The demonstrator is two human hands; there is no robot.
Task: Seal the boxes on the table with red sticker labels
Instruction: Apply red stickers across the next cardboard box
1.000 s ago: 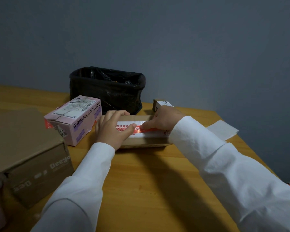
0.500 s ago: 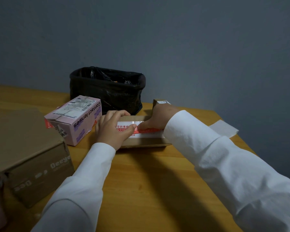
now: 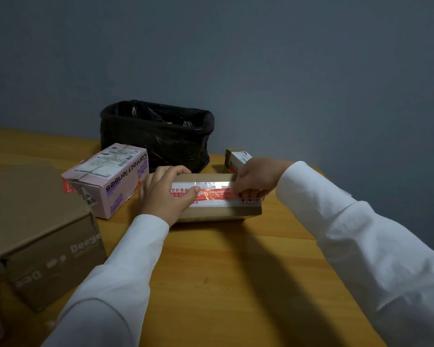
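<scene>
Red sticker label [image 3: 217,194] lies on the flat box [image 3: 218,209] between both hands

The bench [image 3: 223,284] was honey-yellow wood with a faint grain. The wall [image 3: 261,58] behind was flat blue-grey. At centre sat a plain brown box [image 3: 218,211], its top crossed by a red sticker [image 3: 217,194] with pale print, set on a white band with red characters. Left of it was a pink box [image 3: 105,181] with black lettering, purple patches and a white barcode label. At lower left lay a dull brown carton [image 3: 48,246] with whitish letters. The bag [image 3: 158,136] behind was glossy black. A small box [image 3: 237,159] at right was tan and white. Both sleeves [image 3: 361,246] were white.
</scene>
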